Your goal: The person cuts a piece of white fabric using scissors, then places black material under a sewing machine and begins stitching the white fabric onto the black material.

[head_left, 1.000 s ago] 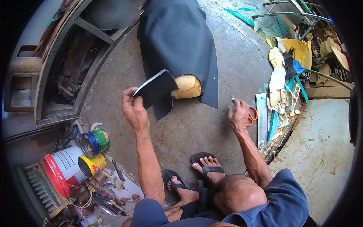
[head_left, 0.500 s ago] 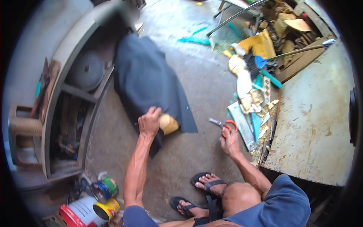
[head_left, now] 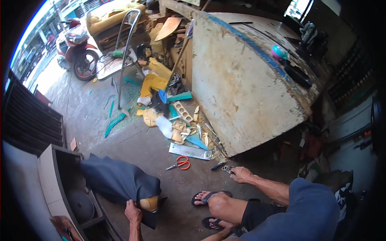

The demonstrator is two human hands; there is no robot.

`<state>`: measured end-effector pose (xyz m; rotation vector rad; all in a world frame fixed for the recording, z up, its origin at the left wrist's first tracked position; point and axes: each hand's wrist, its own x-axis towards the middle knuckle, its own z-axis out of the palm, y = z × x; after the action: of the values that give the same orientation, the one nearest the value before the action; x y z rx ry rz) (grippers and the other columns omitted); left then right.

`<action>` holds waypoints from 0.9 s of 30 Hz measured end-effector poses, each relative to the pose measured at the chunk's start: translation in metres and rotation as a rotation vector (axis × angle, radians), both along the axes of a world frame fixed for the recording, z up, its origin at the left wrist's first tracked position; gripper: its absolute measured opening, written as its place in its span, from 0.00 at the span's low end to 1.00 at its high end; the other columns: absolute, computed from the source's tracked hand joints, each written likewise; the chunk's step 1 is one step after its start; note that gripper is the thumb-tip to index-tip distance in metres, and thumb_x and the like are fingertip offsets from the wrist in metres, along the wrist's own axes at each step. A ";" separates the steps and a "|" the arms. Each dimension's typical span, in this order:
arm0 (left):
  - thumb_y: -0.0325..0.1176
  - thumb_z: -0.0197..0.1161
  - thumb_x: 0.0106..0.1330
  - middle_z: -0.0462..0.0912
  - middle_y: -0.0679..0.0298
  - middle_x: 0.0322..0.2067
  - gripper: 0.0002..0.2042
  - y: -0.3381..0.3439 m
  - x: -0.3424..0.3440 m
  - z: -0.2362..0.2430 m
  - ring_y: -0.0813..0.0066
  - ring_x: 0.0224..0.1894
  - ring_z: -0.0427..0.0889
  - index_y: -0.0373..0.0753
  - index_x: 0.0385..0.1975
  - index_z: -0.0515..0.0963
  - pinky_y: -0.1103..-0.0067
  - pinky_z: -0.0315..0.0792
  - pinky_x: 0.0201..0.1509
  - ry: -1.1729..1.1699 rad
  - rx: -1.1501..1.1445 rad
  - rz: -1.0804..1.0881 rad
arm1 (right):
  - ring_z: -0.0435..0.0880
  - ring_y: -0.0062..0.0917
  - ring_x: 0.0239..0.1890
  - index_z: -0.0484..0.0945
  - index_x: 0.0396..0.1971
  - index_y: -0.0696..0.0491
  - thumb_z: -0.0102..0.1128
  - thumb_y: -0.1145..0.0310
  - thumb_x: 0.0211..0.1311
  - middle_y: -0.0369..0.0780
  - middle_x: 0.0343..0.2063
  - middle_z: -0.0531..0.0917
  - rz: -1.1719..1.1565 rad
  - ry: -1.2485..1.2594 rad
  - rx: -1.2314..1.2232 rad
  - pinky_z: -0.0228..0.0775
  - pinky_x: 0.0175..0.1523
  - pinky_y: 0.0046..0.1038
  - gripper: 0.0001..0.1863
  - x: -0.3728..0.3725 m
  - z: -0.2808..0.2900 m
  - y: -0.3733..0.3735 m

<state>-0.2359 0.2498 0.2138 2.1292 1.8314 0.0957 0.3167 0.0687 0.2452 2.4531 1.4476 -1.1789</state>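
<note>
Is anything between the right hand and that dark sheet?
Nothing visible blocks the line from the right hand, with a metal object against it, to the dark sheet; orange-handled scissors lie just beyond, a sandalled foot nearer.

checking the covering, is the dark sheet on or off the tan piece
On: the dark sheet drapes over the tan piece, one end showing.

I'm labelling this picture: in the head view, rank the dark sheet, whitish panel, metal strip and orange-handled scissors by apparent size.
Largest to smallest:
Whitish panel
Dark sheet
Metal strip
Orange-handled scissors
</note>
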 end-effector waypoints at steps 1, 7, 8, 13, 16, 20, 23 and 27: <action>0.28 0.59 0.67 0.82 0.50 0.36 0.02 -0.007 -0.006 0.005 0.39 0.42 0.82 0.38 0.35 0.77 0.51 0.74 0.45 0.049 -0.153 -0.091 | 0.86 0.46 0.51 0.84 0.52 0.54 0.63 0.56 0.65 0.51 0.44 0.88 0.004 0.035 0.006 0.76 0.57 0.45 0.21 -0.003 0.012 -0.012; 0.32 0.60 0.71 0.81 0.51 0.39 0.05 -0.101 0.025 0.003 0.40 0.41 0.82 0.39 0.36 0.76 0.52 0.74 0.43 -0.138 -0.257 -0.111 | 0.87 0.38 0.53 0.83 0.57 0.50 0.59 0.44 0.69 0.47 0.51 0.87 -0.151 0.552 -0.160 0.81 0.52 0.38 0.28 -0.083 -0.026 -0.002; 0.33 0.58 0.73 0.80 0.53 0.39 0.05 -0.107 0.054 0.014 0.40 0.40 0.82 0.40 0.38 0.76 0.52 0.74 0.41 -0.102 -0.306 -0.111 | 0.87 0.33 0.52 0.81 0.58 0.50 0.58 0.42 0.71 0.45 0.50 0.88 -0.293 0.721 -0.218 0.82 0.50 0.36 0.29 -0.109 -0.053 -0.003; 0.32 0.56 0.73 0.79 0.54 0.39 0.03 -0.146 0.101 0.012 0.39 0.37 0.82 0.41 0.38 0.74 0.50 0.74 0.39 -0.188 -0.371 -0.038 | 0.59 0.35 0.78 0.73 0.70 0.40 0.61 0.24 0.54 0.38 0.77 0.65 0.139 0.509 -0.413 0.42 0.80 0.43 0.49 -0.187 -0.139 0.007; 0.32 0.56 0.72 0.79 0.55 0.39 0.03 -0.175 0.081 0.002 0.40 0.35 0.83 0.41 0.38 0.74 0.49 0.74 0.38 -0.196 -0.409 0.018 | 0.55 0.33 0.80 0.66 0.73 0.48 0.63 0.12 0.29 0.42 0.75 0.66 0.971 -0.033 -0.053 0.35 0.83 0.39 0.72 -0.185 -0.176 -0.002; 0.31 0.57 0.72 0.79 0.55 0.38 0.02 -0.215 0.058 0.000 0.41 0.33 0.83 0.41 0.38 0.74 0.51 0.75 0.36 -0.196 -0.397 0.123 | 0.65 0.44 0.75 0.71 0.68 0.45 0.76 0.24 0.24 0.47 0.70 0.73 1.056 0.109 0.015 0.48 0.79 0.44 0.65 -0.215 -0.155 0.001; 0.30 0.57 0.72 0.79 0.56 0.38 0.02 -0.211 0.063 0.004 0.43 0.33 0.84 0.41 0.38 0.74 0.52 0.77 0.36 -0.186 -0.391 0.128 | 0.69 0.44 0.71 0.75 0.62 0.43 0.73 0.34 0.41 0.46 0.66 0.76 0.960 0.036 0.262 0.51 0.77 0.47 0.47 -0.201 -0.187 -0.022; 0.32 0.57 0.73 0.80 0.55 0.39 0.03 -0.209 0.060 -0.021 0.44 0.35 0.85 0.41 0.39 0.75 0.52 0.77 0.38 -0.163 -0.402 0.147 | 0.83 0.29 0.47 0.78 0.53 0.46 0.62 0.51 0.70 0.43 0.46 0.85 -0.068 0.256 0.050 0.74 0.55 0.36 0.19 -0.238 -0.218 0.010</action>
<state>-0.1763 0.0408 0.1929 1.6645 1.7379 -0.0584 0.0789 0.0785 0.0269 2.4762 1.4787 -1.5375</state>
